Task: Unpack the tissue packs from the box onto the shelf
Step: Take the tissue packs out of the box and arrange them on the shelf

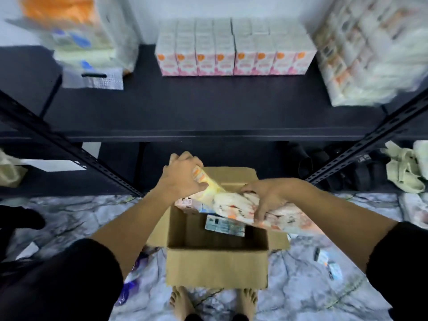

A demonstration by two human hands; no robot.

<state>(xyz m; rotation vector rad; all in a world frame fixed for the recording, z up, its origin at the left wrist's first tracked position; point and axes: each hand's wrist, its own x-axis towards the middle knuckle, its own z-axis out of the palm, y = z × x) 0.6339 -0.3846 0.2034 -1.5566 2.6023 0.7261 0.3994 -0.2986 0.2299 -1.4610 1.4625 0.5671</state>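
**a:** head view, only one there is. looks like mid-lift: left hand [183, 176] curled round the far end of a tissue pack [234, 205], right hand [266, 199] clamped over the near-right part, fingers wrapped down its front edge. both grasping, neither loose. pack hovering over the open cardboard box [215, 267], above the rim, not on the shelf [196, 110] yet.

**b:** agreed. soft plastic wrap, probably saggy in the middle, so best keeping one hand at each end like now and lifting level. worth clearing the box flap at the back before swinging forward.

**a:** long axis running diagonal, from upper left by the left hand down to lower right past the right hand. far end tipped up a bit, near-right end sticking out beyond the box wall. blurry, so no telling which face is up.

**b:** would need turning before setting down. row of pink-and-white packs [236, 56] already standing at the back of the shelf, upright, short faces forward. probably smart to match that, or at least land in the bare dark strip in front.

**a:** more stuff still down in the box, a bluish pack [224, 225] lying flat under the lifted one. so not near done, by the look of it.

**b:** bare feet [183, 302] right by the box, worth minding on a drop.
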